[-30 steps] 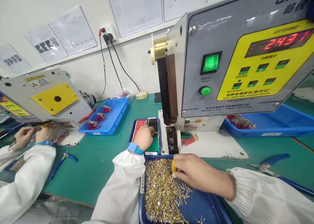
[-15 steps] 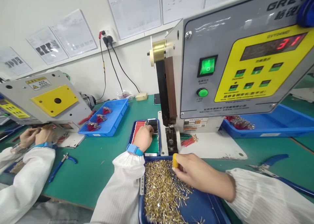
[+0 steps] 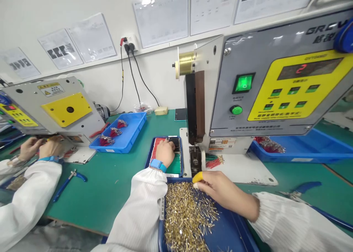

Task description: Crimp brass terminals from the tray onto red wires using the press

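My left hand (image 3: 165,152) reaches into a blue-rimmed tray (image 3: 148,158) of red and black wires (image 3: 157,147). Its fingers curl down on the black wires (image 3: 173,143), and I cannot tell whether they grip any. My right hand (image 3: 217,191) hangs at the upper edge of a heap of brass terminals (image 3: 187,217) in a blue tray (image 3: 228,233). A yellow finger cot (image 3: 197,177) covers one fingertip, pressed close to the thumb. Anything between them is too small to see. A blue wrist strap (image 3: 158,165) circles my left wrist.
A crimping machine (image 3: 234,97) with a red display stands just right of my left hand, its crimping head (image 3: 195,160) low. Blue pliers (image 3: 68,182) and cutters (image 3: 300,189) lie on the green mat. At left, a co-worker's hands (image 3: 41,147) work at another machine (image 3: 52,108).
The view has shifted slightly. My right hand has lifted a little from the terminals toward the machine. The red display has gone from a long number to a single digit.
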Motion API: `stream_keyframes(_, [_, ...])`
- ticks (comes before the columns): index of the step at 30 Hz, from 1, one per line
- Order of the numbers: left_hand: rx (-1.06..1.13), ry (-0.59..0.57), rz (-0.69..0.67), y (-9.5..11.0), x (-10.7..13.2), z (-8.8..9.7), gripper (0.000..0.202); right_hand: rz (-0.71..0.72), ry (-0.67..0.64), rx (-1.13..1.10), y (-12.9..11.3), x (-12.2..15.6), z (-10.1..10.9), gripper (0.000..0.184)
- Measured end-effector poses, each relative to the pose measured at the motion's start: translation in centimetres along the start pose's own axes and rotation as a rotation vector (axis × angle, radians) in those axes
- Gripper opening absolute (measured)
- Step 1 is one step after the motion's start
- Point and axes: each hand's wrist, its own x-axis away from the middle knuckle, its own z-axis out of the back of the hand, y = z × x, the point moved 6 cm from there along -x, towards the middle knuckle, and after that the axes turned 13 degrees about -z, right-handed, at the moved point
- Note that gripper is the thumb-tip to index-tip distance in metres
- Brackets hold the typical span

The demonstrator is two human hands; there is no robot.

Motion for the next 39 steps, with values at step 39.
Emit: stream_keyframes(39, [0.138,0.626,-0.462,6.6,3.0,6.0,0.020,-0.219,0.152,-0.674,2.2,-5.6,5.9,0.021])
